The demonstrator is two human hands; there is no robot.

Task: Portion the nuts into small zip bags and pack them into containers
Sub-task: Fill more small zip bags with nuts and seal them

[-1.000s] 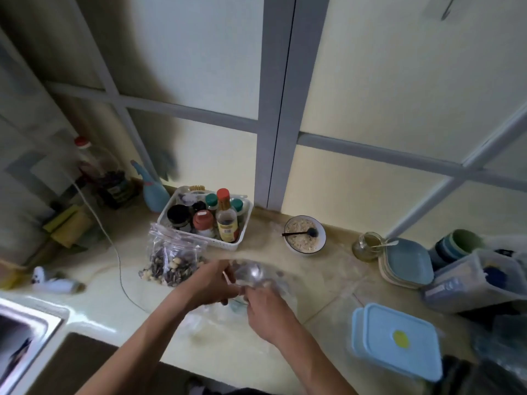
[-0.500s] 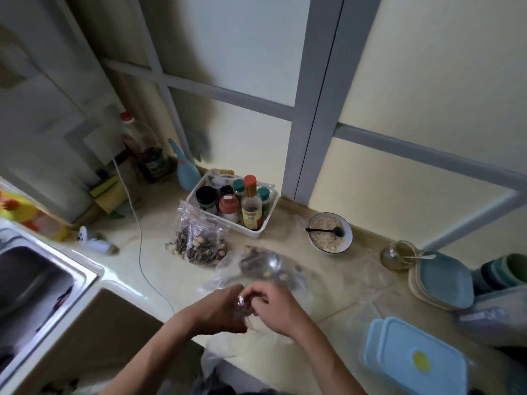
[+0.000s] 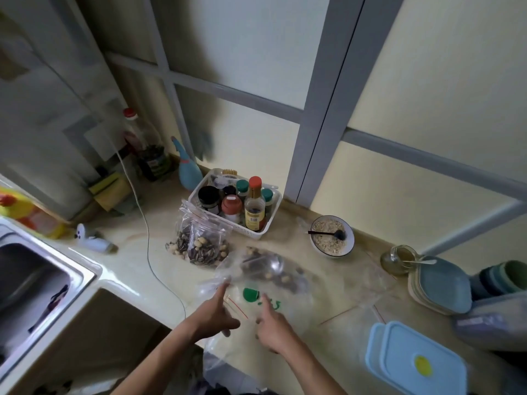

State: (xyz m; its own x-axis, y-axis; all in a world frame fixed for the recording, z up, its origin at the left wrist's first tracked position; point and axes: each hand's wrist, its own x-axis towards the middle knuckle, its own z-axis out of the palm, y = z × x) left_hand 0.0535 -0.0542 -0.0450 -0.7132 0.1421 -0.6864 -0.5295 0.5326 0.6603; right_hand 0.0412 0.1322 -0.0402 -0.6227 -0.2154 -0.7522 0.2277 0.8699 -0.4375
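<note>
A pale yellow stone countertop (image 3: 336, 332) is bearing everything in view. On its right, near the front edge, a light blue lidded plastic container (image 3: 416, 363) is sitting. A large clear plastic bag printed with a green mark (image 3: 273, 283) is lying at centre, holding loose nuts at its far end. A smaller clear zip bag filled with mixed nuts and striped seeds (image 3: 204, 243) is standing behind it, against a white plastic basket of condiment bottles (image 3: 233, 206). The left hand (image 3: 212, 313) is pressing the large bag, index finger extended, thumb spread apart. The right hand (image 3: 272, 327) is doing likewise; its remaining fingers are curling under, grip unclear.
</note>
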